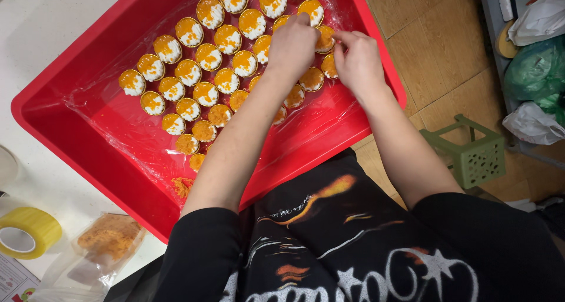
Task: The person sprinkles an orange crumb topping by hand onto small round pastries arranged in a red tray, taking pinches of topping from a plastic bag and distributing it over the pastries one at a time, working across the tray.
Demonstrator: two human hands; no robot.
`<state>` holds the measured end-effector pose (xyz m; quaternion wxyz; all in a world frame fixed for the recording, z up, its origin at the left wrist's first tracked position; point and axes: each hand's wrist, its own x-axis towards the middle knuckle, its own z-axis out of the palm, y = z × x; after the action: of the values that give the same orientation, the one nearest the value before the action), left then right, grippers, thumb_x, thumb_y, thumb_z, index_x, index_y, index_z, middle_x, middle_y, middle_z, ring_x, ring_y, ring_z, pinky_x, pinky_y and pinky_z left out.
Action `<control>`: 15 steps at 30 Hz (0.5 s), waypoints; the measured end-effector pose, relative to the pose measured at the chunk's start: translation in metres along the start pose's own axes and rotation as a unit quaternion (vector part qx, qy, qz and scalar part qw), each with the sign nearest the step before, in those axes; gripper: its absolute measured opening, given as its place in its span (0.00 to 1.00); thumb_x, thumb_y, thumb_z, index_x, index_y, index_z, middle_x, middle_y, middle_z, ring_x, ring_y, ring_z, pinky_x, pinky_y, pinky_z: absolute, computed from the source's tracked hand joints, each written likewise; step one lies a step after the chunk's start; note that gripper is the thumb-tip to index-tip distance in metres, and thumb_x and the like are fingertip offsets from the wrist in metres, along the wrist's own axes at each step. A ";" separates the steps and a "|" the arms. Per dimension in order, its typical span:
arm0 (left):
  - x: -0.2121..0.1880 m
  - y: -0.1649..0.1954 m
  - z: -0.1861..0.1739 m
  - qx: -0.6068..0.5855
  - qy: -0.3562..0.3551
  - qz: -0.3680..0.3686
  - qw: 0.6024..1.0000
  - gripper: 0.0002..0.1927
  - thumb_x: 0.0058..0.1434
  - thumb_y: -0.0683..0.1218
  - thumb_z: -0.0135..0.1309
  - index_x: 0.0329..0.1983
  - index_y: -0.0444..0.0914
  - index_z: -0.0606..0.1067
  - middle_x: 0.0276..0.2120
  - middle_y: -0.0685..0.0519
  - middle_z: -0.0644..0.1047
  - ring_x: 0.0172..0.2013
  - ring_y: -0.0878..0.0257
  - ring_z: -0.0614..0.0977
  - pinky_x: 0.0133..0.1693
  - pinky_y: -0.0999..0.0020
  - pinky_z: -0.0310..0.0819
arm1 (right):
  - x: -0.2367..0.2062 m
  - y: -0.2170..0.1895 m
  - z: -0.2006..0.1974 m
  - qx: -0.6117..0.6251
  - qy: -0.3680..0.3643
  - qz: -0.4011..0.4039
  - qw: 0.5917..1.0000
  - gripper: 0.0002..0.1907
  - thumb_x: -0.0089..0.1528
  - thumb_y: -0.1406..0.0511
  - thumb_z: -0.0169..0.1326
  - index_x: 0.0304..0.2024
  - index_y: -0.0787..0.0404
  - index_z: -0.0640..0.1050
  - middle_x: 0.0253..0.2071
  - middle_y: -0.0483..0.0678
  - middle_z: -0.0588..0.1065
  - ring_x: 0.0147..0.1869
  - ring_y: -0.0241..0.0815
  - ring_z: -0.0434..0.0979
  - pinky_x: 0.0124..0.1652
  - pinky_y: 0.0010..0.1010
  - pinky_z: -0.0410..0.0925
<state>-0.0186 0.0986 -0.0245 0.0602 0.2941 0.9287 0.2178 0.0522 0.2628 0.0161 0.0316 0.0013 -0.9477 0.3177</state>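
Where the rows of orange tarts (207, 57) fill the film-lined red tray (53, 122), we have both hands at the far right edge. Our left hand (292, 46) curls over the tarts, its grip hidden from us. Our right hand (358, 59) pinches one tart (325, 39) between narrowed fingertips. A yellow tape roll (25, 232) sits on the desk (41, 19) beside a bag of crumbs (106, 237).

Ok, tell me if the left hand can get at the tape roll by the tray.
Probably yes. The left hand is over the small cups in the red tray; the yellow tape roll lies on the white table beside the tray, uncovered, on that hand's side.
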 end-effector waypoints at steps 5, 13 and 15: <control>0.000 0.000 -0.002 -0.033 -0.004 -0.002 0.999 0.10 0.52 0.41 0.57 0.36 0.44 0.85 0.39 0.46 0.77 0.43 0.49 0.80 0.42 0.53 0.77 | 0.001 0.001 0.001 -0.019 -0.024 0.009 0.999 0.12 0.62 0.74 0.57 0.48 0.66 0.83 0.37 0.61 0.78 0.41 0.61 0.79 0.44 0.46 0.72; -0.004 0.001 -0.013 -0.089 0.037 -0.017 0.995 0.13 0.52 0.38 0.58 0.40 0.42 0.85 0.35 0.45 0.79 0.40 0.48 0.82 0.41 0.54 0.77 | -0.001 -0.001 -0.004 -0.001 -0.016 0.002 1.000 0.10 0.62 0.73 0.58 0.47 0.67 0.82 0.40 0.61 0.79 0.42 0.59 0.80 0.45 0.44 0.73; -0.006 0.000 -0.018 -0.187 0.063 -0.052 0.979 0.11 0.54 0.39 0.61 0.40 0.41 0.84 0.34 0.46 0.81 0.36 0.52 0.84 0.39 0.58 0.79 | -0.001 -0.001 -0.005 0.004 -0.001 -0.026 1.000 0.07 0.63 0.74 0.59 0.45 0.67 0.82 0.40 0.59 0.80 0.42 0.54 0.82 0.44 0.40 0.75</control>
<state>-0.0179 0.0886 -0.0078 0.0670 0.2146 0.8877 0.4019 0.0538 0.2653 0.0210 0.0390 0.0259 -0.9460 0.3207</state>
